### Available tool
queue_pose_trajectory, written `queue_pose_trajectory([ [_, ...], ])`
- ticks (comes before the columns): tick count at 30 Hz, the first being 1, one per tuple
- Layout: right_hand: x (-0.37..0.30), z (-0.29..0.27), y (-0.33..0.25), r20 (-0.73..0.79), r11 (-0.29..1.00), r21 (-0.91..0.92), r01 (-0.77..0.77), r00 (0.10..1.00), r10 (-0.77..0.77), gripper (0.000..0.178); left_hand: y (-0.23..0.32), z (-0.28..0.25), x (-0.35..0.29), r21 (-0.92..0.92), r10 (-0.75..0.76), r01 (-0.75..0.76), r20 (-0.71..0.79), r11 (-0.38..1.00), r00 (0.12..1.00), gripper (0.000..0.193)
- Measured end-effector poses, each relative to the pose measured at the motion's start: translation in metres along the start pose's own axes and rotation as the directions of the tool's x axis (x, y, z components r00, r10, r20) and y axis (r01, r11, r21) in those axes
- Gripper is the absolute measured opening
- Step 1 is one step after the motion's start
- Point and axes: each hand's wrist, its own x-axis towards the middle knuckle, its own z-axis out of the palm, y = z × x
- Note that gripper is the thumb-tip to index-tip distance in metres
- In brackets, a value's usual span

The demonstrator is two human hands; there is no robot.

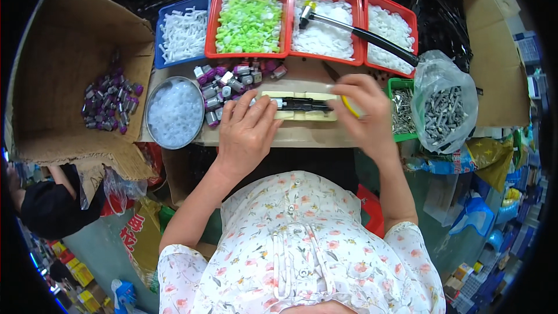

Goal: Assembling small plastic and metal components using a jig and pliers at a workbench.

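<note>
Near the grey-and-purple motors (232,81), my left hand (244,134) bends its fingers close together at one end of the black part (305,104), which lies in the cream holder (317,116). My right hand (372,117) has a yellow object (352,107); whether either hand clamps, I cannot tell.

The fixture (305,116) is pale cream, the long part (305,105) on it mostly black, the small piece (352,107) beside them bright yellow. Silver-grey cylinders (235,85) show purple ends. One bin (156,40) is blue, three bins (247,54) red; lime-green and white caps (250,23) mix. The hammer (381,42) handle is black. Coral flowers and greyish leaves pattern the white shirt (302,256).
</note>
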Motion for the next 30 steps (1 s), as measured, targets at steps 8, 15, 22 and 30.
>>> queue_pose_trajectory([
  [8,-0.075,-0.073,0.056,-0.098,0.802,-0.386,-0.456,0.885,0.456,0.012,-0.027,-0.014,0.054,-0.294,-0.109,0.092,-0.044,0.951,0.993,0.017],
  [15,-0.069,-0.066,0.067,-0.097,0.809,-0.472,-0.350,0.933,0.346,0.008,-0.078,0.009,0.104,-0.154,-0.150,0.152,0.021,0.976,0.988,0.010],
  [22,-0.070,-0.078,0.061,-0.149,0.807,-0.380,-0.452,0.891,0.429,0.008,-0.095,0.032,0.127,-0.095,-0.114,0.143,0.262,0.985,0.958,0.011],
  [30,-0.053,-0.072,0.038,-0.190,0.899,-0.213,-0.384,0.918,0.347,0.007,-0.108,0.037,0.132,-0.144,-0.046,0.098,0.332,0.985,0.942,0.013],
])
